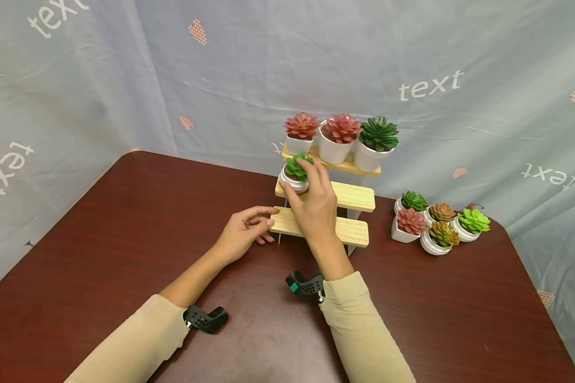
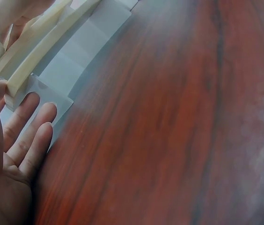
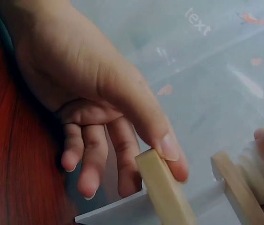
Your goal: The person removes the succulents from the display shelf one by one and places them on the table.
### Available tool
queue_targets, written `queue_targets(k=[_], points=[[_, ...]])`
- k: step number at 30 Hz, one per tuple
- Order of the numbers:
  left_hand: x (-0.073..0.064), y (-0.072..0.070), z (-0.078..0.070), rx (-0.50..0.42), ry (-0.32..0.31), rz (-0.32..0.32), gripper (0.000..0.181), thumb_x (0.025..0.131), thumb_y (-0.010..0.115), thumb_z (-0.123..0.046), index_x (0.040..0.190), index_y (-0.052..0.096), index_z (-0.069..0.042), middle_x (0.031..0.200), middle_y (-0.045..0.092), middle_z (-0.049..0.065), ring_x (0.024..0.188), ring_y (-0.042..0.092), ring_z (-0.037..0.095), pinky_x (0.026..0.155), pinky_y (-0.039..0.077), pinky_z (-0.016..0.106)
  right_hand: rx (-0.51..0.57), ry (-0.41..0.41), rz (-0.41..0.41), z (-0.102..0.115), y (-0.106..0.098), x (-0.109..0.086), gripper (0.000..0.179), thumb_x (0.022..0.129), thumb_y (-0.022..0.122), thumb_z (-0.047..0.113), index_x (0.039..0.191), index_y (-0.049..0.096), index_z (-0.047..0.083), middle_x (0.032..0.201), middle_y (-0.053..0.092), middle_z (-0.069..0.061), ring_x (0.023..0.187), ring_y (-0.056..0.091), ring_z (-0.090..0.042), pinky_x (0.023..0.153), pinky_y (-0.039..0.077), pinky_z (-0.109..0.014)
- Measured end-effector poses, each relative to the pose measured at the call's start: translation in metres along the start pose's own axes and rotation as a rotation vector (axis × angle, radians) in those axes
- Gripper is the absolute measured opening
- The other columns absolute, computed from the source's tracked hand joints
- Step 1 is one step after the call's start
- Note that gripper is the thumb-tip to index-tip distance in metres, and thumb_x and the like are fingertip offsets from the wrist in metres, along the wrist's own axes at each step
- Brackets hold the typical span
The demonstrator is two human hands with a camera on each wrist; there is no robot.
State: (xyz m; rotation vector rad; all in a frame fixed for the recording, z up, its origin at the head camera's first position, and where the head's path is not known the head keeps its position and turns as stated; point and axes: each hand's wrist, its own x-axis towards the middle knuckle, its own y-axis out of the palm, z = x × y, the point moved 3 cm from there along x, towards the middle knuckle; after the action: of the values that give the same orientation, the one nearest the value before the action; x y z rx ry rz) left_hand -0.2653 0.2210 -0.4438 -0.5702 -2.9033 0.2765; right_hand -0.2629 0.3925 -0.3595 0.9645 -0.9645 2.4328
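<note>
Head view only: green leaves (image 1: 296,167) of pot (image 1: 292,184) pinched by right hand (image 1: 317,205); left wrist: left hand (image 2: 10,171) pinching shelf (image 2: 37,55), three fingers loose

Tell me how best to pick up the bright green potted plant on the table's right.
Probably by the round white pot of the bright green plant, just below its leaves, coming from the right: that side looks free, while the yellow-red plant and the brown plant crowd its left. The leaves spread wide above.
</note>
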Motion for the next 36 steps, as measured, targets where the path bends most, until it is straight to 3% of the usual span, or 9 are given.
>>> queue_targets(k=[10,21,29,36], points=[[0.0,0.001,0.0,0.013,0.017,0.004,0.033,0.102,0.062,-0.019,0.133,0.064,-0.007,0.104,0.075,0.019,0.072,0.074,0.015,0.065,0.061,0.031,-0.032,-0.008,-0.009,-0.002,0.001,-0.003,0.056,0.085,0.084,0.026,0.133,0.06,0.01,0.136,0.058,-0.02,0.12,0.066,-0.034,0.098,0.057,-0.046],[0.0,0.0,0.0,0.013,0.0,0.01,0.033,0.103,0.061,-0.02,0.134,0.064,-0.01,0.108,0.074,0.022,0.073,0.075,0.015,0.065,0.061,0.031,-0.006,-0.032,-0.018,-0.003,-0.001,-0.003,0.055,0.085,0.084,0.026,0.133,0.061,0.01,0.134,0.059,-0.02,0.121,0.065,-0.034,0.102,0.056,-0.045],[0.0,-0.001,0.0,0.01,0.003,0.01,0.033,0.102,0.062,-0.02,0.134,0.064,-0.01,0.111,0.073,0.021,0.075,0.076,0.015,0.066,0.062,0.032,0.007,-0.076,-0.041,0.007,-0.026,-0.001,0.055,0.085,0.084,0.026,0.133,0.061,0.008,0.135,0.058,-0.021,0.121,0.065,-0.033,0.101,0.056,-0.044],[0.0,-0.001,0.001,0.027,-0.005,0.017,0.034,0.102,0.062,-0.024,0.134,0.064,-0.013,0.111,0.073,0.019,0.077,0.075,0.016,0.068,0.062,0.031,0.041,-0.053,-0.093,-0.004,-0.055,-0.003,0.058,0.083,0.086,0.026,0.132,0.063,0.009,0.132,0.061,-0.019,0.118,0.065,-0.031,0.09,0.061,-0.042]])
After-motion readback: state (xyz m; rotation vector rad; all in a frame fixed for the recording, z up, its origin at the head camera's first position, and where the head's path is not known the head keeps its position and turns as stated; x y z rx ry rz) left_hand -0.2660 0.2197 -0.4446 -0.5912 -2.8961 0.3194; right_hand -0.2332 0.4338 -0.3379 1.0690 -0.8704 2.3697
